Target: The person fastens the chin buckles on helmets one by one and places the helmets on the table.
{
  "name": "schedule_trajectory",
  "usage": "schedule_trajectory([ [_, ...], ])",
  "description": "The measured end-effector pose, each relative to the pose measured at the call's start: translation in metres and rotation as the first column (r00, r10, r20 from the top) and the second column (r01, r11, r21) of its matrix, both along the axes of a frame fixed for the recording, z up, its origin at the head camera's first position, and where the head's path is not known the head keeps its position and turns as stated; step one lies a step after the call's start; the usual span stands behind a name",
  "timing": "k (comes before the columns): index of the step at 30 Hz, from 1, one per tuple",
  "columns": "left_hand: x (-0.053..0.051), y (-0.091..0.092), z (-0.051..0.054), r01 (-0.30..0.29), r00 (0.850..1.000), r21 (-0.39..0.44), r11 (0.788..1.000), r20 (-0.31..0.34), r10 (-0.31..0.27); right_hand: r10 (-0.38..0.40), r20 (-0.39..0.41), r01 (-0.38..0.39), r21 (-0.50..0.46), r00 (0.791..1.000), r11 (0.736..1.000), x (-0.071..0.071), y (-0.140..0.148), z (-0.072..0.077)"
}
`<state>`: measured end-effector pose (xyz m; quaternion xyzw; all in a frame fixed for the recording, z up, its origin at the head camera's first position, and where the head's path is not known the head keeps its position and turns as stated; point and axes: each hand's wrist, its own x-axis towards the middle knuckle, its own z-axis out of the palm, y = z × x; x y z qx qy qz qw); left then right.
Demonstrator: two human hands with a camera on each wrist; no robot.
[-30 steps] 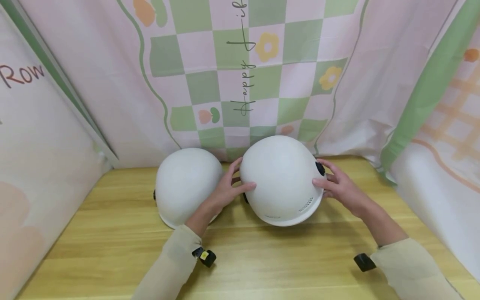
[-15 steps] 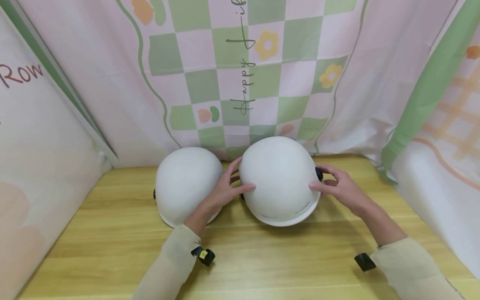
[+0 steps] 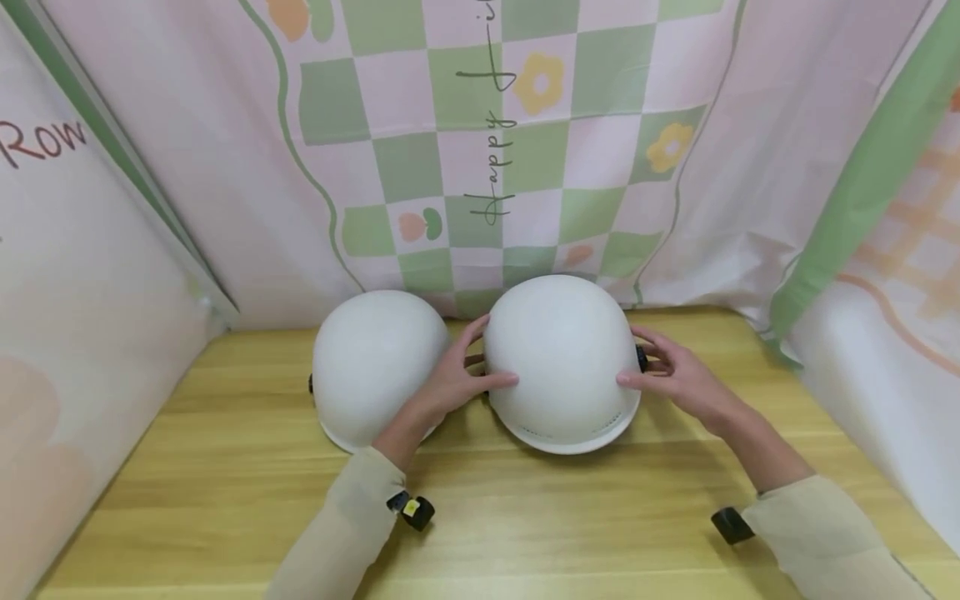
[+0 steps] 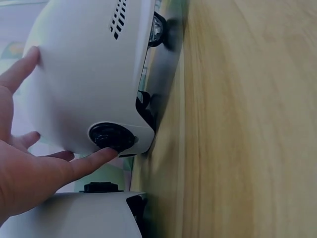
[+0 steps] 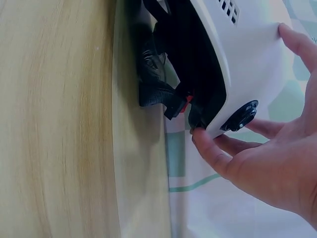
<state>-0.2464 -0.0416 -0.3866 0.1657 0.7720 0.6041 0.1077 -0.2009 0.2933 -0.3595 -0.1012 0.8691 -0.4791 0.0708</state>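
Both hands hold a white helmet from its two sides. My left hand lays its thumb on the front of the shell, and the left wrist view shows a fingertip at the round black knob. My right hand has its thumb on the shell's other side; in the right wrist view a fingertip touches the lower rim beside another black knob. Black straps and a red buckle part hang under that rim. A second white helmet sits just left, partly behind my left hand.
The helmets are near the back of a wooden table. Behind them hangs a checked green and white cloth, with further cloth at the left and right.
The held helmet's raised right side has come down and the helmet has turned slightly, so its front vents face more downward. My right hand has lowered with it; the second helmet stays put.
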Motion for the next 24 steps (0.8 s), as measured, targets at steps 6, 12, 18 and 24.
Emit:
schedule_trajectory([
  [6, 0.0003, -0.0002, -0.002, -0.025, 1.0, -0.023, 0.999, 0.009, 0.026, 0.006, 0.005, -0.006, 0.015, 1.0, 1.0, -0.0017, -0.002, -0.0028],
  [12, 0.0008, -0.0006, -0.0006, -0.039, 0.999, -0.031, 0.999, 0.014, 0.04, 0.022, -0.009, -0.022, -0.008, 1.0, 1.0, -0.005, 0.0, -0.0055],
  [18, 0.0021, 0.001, 0.0012, -0.034, 0.999, -0.039, 0.999, 0.007, 0.035, 0.027, 0.003, -0.027, -0.02, 1.0, 0.999, -0.0058, 0.0015, -0.0073],
  [24, 0.0019, 0.0026, 0.0007, -0.043, 0.999, -0.038, 0.998, 0.01, 0.043, 0.037, 0.01, -0.037, -0.053, 0.999, 0.998, -0.0062, 0.0003, -0.0082],
])
